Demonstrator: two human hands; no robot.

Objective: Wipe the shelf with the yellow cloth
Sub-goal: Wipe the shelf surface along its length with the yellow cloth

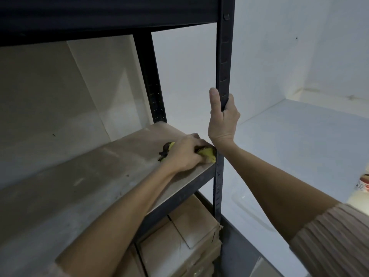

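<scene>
Two hands busy: left hand (184, 151) gripping yellow cloth (207, 153) at shelf (99, 176) right front corner, unwiped board running leftward; right hand (222, 118) wrapped round black upright (224, 56), bracing.

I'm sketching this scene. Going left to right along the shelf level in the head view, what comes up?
shelf board → left hand on the yellow cloth → black upright post gripped by the right hand → white wall

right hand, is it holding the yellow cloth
No, the right hand grips the black upright post of the rack, while the left hand presses the yellow cloth on the shelf.
</scene>
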